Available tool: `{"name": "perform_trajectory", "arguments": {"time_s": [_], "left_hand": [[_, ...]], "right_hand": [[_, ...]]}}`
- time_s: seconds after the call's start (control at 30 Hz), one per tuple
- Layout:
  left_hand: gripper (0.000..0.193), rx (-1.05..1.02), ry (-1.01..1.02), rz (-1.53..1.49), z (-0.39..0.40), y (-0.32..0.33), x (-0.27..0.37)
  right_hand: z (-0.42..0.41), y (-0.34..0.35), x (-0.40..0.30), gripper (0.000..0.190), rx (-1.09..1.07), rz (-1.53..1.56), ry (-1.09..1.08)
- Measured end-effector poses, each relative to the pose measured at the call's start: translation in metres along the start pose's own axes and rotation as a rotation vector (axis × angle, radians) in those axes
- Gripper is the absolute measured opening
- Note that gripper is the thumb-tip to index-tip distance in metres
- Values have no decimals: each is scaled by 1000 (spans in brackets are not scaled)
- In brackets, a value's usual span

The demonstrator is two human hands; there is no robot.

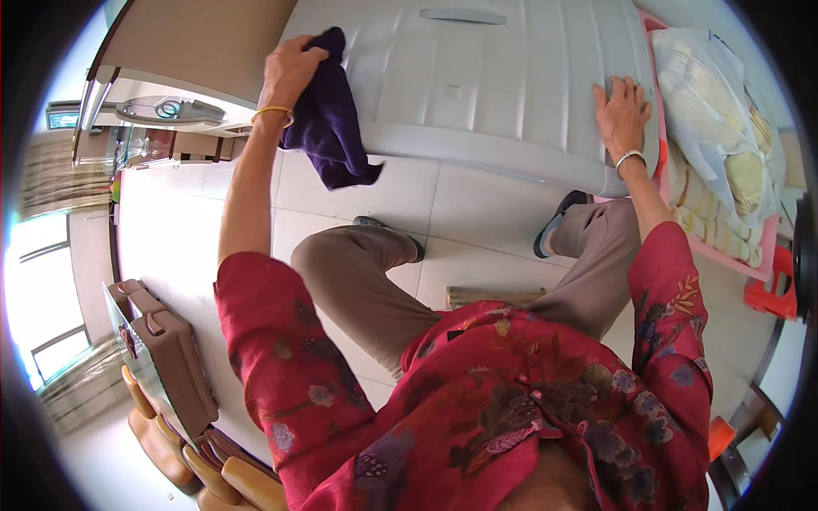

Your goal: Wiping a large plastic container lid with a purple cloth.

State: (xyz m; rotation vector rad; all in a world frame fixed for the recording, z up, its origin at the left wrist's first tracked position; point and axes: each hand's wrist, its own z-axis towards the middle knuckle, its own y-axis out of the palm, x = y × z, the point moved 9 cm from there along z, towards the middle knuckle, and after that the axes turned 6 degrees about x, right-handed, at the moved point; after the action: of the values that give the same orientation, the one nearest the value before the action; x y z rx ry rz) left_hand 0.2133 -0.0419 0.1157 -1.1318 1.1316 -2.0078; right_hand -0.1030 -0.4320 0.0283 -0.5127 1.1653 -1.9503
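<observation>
A dark purple cloth hangs from my left hand, which grips its upper corner. The cloth drapes over the left edge of a pale grey, ribbed plastic panel, seemingly part of a large storage unit. Its lower tip dangles beyond the front edge, above the floor. On the panel's right side rests my right hand, palm down, fingers somewhat spread, holding nothing. A slot-like handle shows near the panel's far end.
Right of the panel, a pink plastic basket holds folded striped cloths and a filled translucent bag. A red plastic stool stands beyond it. Left are a cabinet and a glass-topped table. Below me is a low wooden seat.
</observation>
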Motion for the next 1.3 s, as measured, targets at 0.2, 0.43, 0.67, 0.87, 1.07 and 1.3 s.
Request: {"name": "perform_trajectory", "arguments": {"time_s": [0.2,0.43,0.67,0.87,1.07,1.3], "left_hand": [[26,73,310,239,-4,69,5],[31,-78,256,336,-64,30,-7],[28,-124,316,208,-98,14,15],[25,51,333,48,-67,-7,66],[29,263,276,232,17,2,45],[35,333,159,74,102,39,41]], "right_hand": [[-1,1,-4,47,37,7,-27],[-1,-2,-2,47,-5,34,6],[-1,2,1,46,-2,23,-4],[0,-2,0,45,-18,36,30],[2,-6,-4,42,-54,31,31],[-1,-8,1,41,31,6,7]]}}
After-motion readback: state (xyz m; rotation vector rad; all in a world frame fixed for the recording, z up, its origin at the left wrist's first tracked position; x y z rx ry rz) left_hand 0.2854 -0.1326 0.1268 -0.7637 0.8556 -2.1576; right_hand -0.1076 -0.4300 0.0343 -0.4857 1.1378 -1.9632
